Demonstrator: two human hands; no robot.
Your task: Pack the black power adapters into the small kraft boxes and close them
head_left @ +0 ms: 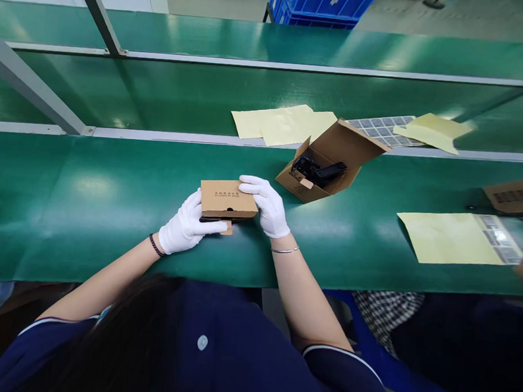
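Note:
A small flat brown cardboard box (226, 203) with dark print on its lid is held in front of me over the green work surface. My gloved left hand (185, 224) grips its left side, with a finger along the front edge. My gloved right hand (268, 206) closes on its right side, fingertips on the top corner. Below the lid the front edge shows a dark gap and a small cardboard tab (227, 228) sticking out. Beyond my right hand stands a larger open carton (353, 144), tilted in view, with black items (321, 171) inside.
Pale yellow sheets (288, 125) and a label sheet (380, 128) lie behind the carton, across a metal strip. On the right are another yellow sheet (451, 238) and a brown box (519, 195). A metal post (32, 81) slants at left. Blue crates (324, 3) stand beyond.

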